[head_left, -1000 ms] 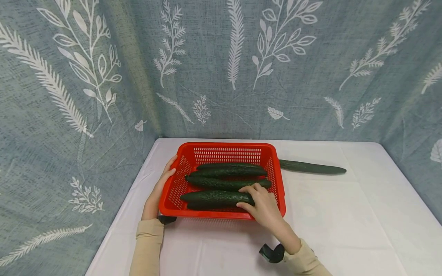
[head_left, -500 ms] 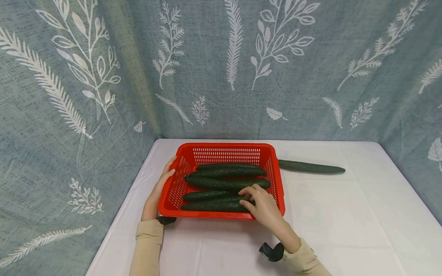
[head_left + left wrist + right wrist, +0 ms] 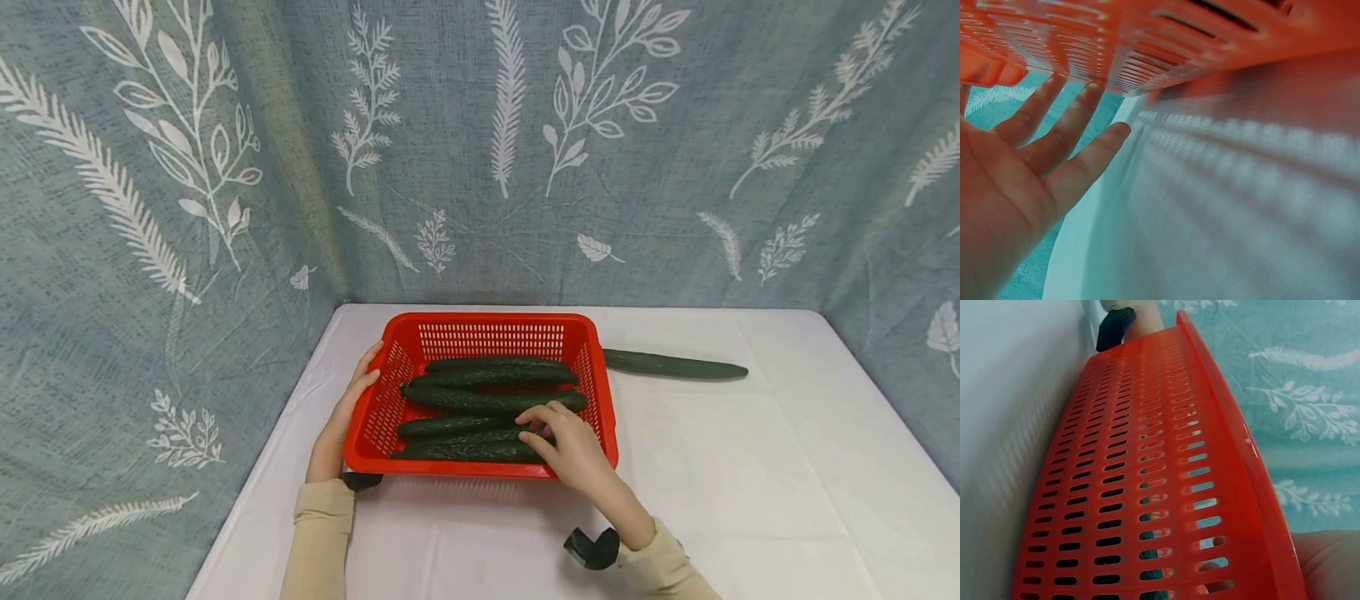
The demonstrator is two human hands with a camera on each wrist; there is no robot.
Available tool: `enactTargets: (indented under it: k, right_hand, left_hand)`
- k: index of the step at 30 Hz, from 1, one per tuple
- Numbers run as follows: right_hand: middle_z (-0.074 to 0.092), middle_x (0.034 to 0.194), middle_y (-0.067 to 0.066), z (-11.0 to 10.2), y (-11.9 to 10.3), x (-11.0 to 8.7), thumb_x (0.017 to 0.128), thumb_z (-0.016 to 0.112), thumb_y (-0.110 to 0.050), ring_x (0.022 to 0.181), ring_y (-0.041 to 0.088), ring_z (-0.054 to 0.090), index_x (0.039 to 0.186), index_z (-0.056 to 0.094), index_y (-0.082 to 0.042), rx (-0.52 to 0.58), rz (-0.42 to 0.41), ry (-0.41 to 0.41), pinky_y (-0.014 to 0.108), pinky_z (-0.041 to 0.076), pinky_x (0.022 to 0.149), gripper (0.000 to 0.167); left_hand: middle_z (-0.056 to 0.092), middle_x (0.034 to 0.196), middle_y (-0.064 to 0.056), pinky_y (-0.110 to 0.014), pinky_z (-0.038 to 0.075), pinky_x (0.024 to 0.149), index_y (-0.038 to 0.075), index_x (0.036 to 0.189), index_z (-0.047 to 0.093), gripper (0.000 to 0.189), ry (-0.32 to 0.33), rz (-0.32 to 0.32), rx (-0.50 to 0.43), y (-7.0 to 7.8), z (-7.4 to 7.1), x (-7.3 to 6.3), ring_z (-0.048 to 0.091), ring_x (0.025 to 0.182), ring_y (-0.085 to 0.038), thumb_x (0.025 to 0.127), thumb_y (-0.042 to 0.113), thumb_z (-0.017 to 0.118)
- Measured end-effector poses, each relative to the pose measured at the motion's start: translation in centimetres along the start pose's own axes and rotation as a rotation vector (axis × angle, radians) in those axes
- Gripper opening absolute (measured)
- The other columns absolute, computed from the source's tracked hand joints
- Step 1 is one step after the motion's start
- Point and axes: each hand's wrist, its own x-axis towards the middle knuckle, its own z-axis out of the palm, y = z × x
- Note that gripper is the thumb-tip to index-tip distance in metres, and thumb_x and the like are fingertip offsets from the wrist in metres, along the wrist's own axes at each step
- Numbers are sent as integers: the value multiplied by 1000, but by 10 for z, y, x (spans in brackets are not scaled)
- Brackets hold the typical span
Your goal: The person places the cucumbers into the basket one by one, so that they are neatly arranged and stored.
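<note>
A red slotted plastic basket [image 3: 480, 468] holds several dark green cucumbers lying lengthwise. My left hand [image 3: 347, 408] rests against the basket's left side; its fingers [image 3: 1072, 134] stretch out straight along the outer wall in the left wrist view. Inside the basket, my right hand [image 3: 573, 446] is loosely curled over the right end of the front cucumber [image 3: 465, 450]. Its thumb lies above that cucumber's back edge, and its finger ends show through the wall slots in the right wrist view. Just behind lies a slimmer-looking cucumber [image 3: 442, 427], then another cucumber [image 3: 480, 397].
One more cucumber [image 3: 675, 364] lies on the white tablecloth [image 3: 720, 483], to the right of the basket and partly hidden by it. A blue-green leaf-patterned curtain [image 3: 465, 167] hangs behind and at both sides. Dark wrist devices [image 3: 592, 548] sit below the cuffs.
The front cucumber, earlier between my right thumb and fingers, has moved down to the basket's front, uncovering the one behind. My right thumb has drawn back off it. The left hand stays put.
</note>
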Motion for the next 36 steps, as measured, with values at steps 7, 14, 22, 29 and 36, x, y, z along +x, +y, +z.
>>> enactTargets:
  k: [7, 14, 22, 29, 36]
  right_hand:
    - [59, 86, -3, -2, 1, 0, 83, 69, -18, 75, 11, 53, 102, 68, -13, 33, -31, -13, 21, 43, 61, 20]
    - [57, 86, -4, -6, 1, 1, 83, 68, -17, 76, 11, 53, 103, 67, -14, 72, -76, -10, 24, 47, 65, 20]
    - [57, 87, -5, -17, -2, 0, 83, 69, -17, 77, 11, 55, 103, 66, -16, 96, -101, 12, 28, 49, 68, 20]
    - [58, 89, -1, -27, 1, 4, 82, 70, -13, 77, 12, 56, 105, 66, -12, 110, -131, 60, 28, 50, 69, 24]
    - [59, 88, -1, -38, 8, 10, 83, 69, -14, 76, 12, 58, 106, 66, -13, 93, -133, 100, 27, 49, 66, 23]
  left_hand:
    - [22, 141, -2, -22, 40, 90, 12, 149, 4, 52, 7, -82, -17, 10, 6, -7, 38, 116, -10, 100, 13, 23]
    - [16, 146, -12, -29, 43, 91, 19, 149, 4, 52, -18, -105, -54, 16, 11, -14, 38, 119, -19, 101, 18, 23]
    - [18, 144, -10, -28, 43, 92, 17, 149, 2, 52, -16, -98, -53, 14, 10, -17, 39, 119, -18, 102, 17, 21]
    - [25, 140, 0, -26, 43, 89, 14, 149, 1, 51, -2, -80, -54, 14, 8, -16, 41, 116, -13, 102, 15, 20]
    - [24, 145, -3, -28, 42, 90, 22, 149, 9, 70, -84, 19, -67, -14, -16, -5, 39, 117, -14, 94, 37, 48]
